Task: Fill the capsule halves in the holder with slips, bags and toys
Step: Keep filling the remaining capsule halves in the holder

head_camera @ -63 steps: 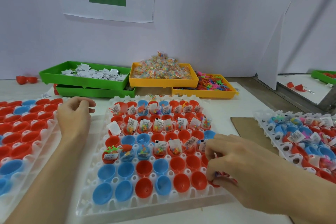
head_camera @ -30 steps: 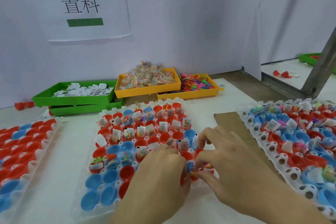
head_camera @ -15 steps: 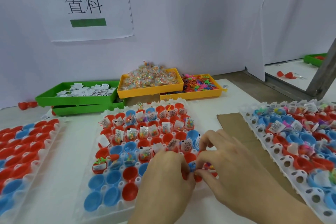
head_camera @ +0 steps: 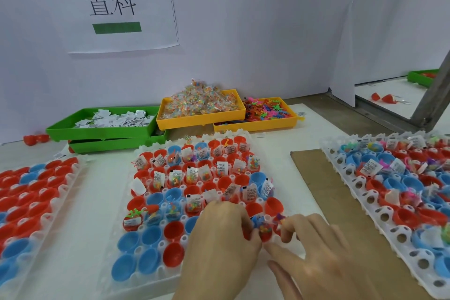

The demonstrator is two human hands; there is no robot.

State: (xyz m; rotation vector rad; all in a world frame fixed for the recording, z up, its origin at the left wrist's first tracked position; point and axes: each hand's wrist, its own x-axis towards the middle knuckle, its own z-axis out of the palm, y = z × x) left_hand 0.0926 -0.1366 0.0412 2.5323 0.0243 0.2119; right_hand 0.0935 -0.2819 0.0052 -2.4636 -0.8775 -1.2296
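Observation:
The white holder (head_camera: 114, 246) lies in the middle, packed with red and blue capsule halves. Its far rows carry slips and bead bags; the near left ones are bare. My left hand (head_camera: 219, 241) curls over the holder's near right part, fingers and thumb pinching a small bead bag (head_camera: 264, 229) that sits in a red half. My right hand (head_camera: 316, 260) meets it from the right, its curled fingertips on a purple toy (head_camera: 280, 217) at the same half. The cups under both hands are hidden.
At the back stand a green tray of slips (head_camera: 97, 133), a yellow tray of bags (head_camera: 202, 122) and a yellow tray of toys (head_camera: 267, 126). Another holder of bare halves (head_camera: 70, 178) lies left, a filled one (head_camera: 345, 173) right on cardboard (head_camera: 311, 173).
My left hand came over from the left side to the holder's near right part and joined my right hand there. The bag now sits in the red half between them.

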